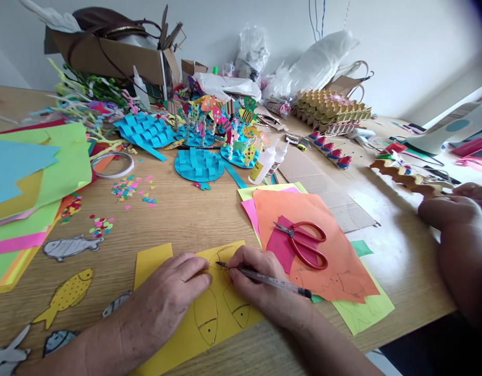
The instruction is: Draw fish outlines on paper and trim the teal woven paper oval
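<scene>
My right hand [264, 277] grips a black pen [280, 282], its tip on a sheet of yellow paper [174, 339]. Fish outlines [206, 313] are drawn on that sheet, two with eyes and head lines, and more lines partly lie under my fingers. My left hand [170, 292] rests on the sheet with its fingers stretched over it, holding nothing. To the left lie a cut-out yellow fish [70, 292] with dots and a grey paper fish [72, 247]; more grey fish are partly hidden by my left forearm.
Red-handled scissors [303, 243] lie on orange paper [322, 209] at right. Glue bottles [262, 164] stand behind, near woven blue paper discs [199, 164]. Coloured sheets [68, 167], confetti [127, 189] and a tape roll [113, 165] are left. Another person's hand [452, 209] is at right by an egg-carton strip [405, 178].
</scene>
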The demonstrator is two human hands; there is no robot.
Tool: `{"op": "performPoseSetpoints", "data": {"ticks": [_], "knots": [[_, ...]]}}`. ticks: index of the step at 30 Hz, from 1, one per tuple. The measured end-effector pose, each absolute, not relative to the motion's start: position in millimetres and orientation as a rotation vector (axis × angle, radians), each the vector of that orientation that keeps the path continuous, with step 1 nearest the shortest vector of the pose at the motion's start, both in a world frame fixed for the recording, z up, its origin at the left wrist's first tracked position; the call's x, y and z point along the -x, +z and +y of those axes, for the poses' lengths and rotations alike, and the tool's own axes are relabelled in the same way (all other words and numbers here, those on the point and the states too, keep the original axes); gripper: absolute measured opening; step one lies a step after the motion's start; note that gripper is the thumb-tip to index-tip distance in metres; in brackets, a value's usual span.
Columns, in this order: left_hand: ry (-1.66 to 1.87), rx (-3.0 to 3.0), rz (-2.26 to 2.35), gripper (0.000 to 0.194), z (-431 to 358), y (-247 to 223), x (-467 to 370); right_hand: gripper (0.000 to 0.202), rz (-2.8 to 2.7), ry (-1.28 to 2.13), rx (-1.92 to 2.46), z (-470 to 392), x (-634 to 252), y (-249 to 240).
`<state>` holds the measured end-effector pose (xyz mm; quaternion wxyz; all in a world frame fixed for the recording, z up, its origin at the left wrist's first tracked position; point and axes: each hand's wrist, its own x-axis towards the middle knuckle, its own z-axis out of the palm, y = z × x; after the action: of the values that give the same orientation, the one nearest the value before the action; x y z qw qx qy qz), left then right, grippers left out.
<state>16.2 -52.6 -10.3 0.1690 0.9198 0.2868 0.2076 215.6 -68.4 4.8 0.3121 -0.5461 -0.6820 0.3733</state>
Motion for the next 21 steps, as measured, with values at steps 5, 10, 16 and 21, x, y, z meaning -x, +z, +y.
{"op": "performPoseSetpoints", "data": {"ticks": [5, 10, 16, 21], "knots": [[0.588, -2.609, 0.815, 0.035, -52.3, -11.4, -16.3, 0.009, -1.786, 0.971, 1.449, -67.7, -216.1, 3.0], [0.567, -2.616, 0.810, 0.037, -52.9, -13.6, -15.0, 0.009, -1.800, 0.987, 1.429, -68.7, -215.8, 4.1], [0.576, -2.621, 0.815, 0.036, -52.9, -12.4, -15.1, 0.009, -1.793, 0.989, 1.438, -68.9, -215.3, 3.5], [0.588, -2.621, 0.807, 0.038, -53.0, -11.7, -15.2, 0.009, -1.790, 0.986, 1.434, -68.9, -216.1, 4.0]]}}
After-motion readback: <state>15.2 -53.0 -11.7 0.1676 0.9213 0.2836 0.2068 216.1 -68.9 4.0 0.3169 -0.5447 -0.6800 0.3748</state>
